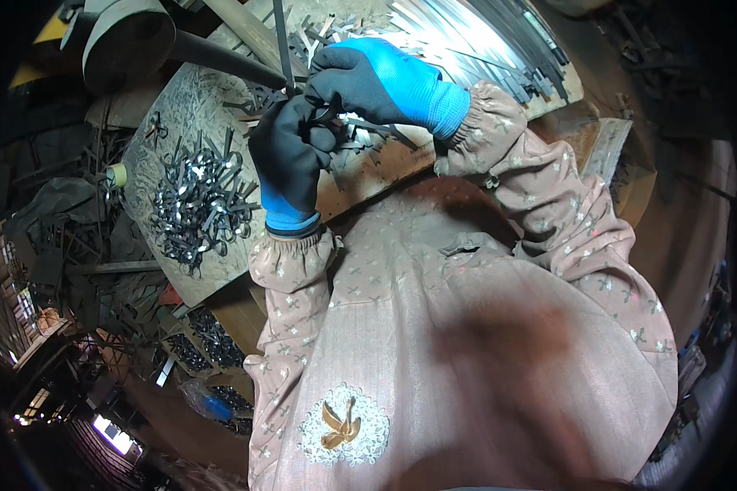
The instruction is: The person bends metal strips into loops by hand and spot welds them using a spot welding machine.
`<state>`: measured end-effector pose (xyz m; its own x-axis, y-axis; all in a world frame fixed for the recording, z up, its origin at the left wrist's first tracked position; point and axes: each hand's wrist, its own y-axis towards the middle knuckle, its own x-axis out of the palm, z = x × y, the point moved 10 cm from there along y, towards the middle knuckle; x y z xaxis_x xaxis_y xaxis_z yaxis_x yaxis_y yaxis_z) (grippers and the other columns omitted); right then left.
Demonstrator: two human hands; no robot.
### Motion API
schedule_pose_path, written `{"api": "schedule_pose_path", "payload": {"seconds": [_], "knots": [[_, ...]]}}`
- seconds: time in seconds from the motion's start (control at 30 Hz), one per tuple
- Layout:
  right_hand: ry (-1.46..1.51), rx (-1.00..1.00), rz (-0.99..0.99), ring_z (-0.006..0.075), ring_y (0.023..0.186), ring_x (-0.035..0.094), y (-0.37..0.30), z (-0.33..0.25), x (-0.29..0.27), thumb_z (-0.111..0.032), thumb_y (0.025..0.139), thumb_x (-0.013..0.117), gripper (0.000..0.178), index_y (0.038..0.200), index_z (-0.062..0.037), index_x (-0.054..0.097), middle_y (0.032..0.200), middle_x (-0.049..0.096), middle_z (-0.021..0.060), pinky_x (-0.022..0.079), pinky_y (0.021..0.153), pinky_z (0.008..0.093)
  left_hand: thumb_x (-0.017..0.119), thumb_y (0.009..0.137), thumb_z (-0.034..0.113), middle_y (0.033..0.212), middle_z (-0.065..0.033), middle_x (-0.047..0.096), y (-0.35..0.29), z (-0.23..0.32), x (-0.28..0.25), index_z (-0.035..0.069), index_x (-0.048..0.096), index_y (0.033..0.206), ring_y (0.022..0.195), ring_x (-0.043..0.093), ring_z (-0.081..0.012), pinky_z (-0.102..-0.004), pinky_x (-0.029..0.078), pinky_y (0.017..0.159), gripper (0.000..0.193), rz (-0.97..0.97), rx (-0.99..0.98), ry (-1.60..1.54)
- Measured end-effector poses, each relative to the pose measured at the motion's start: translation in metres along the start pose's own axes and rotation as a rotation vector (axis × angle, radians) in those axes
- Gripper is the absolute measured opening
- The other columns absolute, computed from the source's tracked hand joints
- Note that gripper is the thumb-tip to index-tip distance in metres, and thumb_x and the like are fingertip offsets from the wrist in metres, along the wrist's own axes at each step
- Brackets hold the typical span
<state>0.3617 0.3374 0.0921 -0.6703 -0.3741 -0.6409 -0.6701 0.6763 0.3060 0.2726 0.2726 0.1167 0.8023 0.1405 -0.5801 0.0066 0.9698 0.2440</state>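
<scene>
My left hand (291, 151), in a black-palmed blue glove, is curled with its fingers bent inward at the table's near edge. Touching or almost touching it, my right hand (364, 82), gloved alike, is bent round from the right. Between the two hands shows part of a small dark metal piece (329, 110), mostly hidden by the gloves. Just beyond the fingers ends a dark round bar (229, 62). A narrow upright metal strip (282, 41) comes down to that bar end. To the left lies a heap of shiny bent metal strips (201, 200).
Straight metal strips (483, 41) lie in a bundle at the far right of the worktable (151, 155). The bar juts from a thick cylinder (128, 49) at upper left. Boxes of small metal parts (217, 340) stand below the table's left side.
</scene>
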Motion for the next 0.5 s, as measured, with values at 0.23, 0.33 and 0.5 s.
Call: {"api": "schedule_pose_path", "payload": {"seconds": [0.23, 0.33, 0.5], "knots": [[0.022, -0.255, -0.066, 0.0279, 0.085, 0.065, 0.006, -0.021, -0.003, 0.003, 0.069, 0.061, 0.04, 0.108, -0.0074, 0.065, 0.099, 0.061, 0.0117, 0.054, 0.072, 0.035, 0.061, 0.087, 0.008, 0.102, -0.0115, 0.071, -0.006, -0.01, -0.002, -0.001, 0.063, 0.121, 0.09, 0.068, -0.0178, -0.0284, 0.052, 0.078, 0.035, -0.043, 0.031, -0.066], [0.067, -0.232, -0.109, 0.0272, 0.082, 0.064, 0.011, -0.014, 0.003, 0.003, 0.071, 0.059, 0.039, 0.108, -0.0073, 0.066, 0.097, 0.061, 0.0117, 0.053, 0.07, 0.0344, 0.06, 0.08, -0.004, 0.104, -0.0096, 0.07, -0.008, -0.006, 0.0, -0.002, 0.06, 0.125, 0.088, 0.065, -0.0128, -0.0259, 0.052, 0.079, 0.044, -0.045, 0.163, -0.087], [0.272, -0.258, -0.13, 0.0254, 0.078, 0.063, 0.007, -0.02, 0.001, 0.0, 0.079, 0.058, 0.036, 0.113, -0.0068, 0.066, 0.092, 0.061, 0.0124, 0.052, 0.068, 0.033, 0.062, 0.08, -0.004, 0.102, -0.0068, 0.068, -0.011, -0.008, 0.0, -0.003, 0.058, 0.124, 0.088, 0.064, -0.012, -0.0263, 0.052, 0.078, 0.044, -0.109, 0.103, -0.277]]}}
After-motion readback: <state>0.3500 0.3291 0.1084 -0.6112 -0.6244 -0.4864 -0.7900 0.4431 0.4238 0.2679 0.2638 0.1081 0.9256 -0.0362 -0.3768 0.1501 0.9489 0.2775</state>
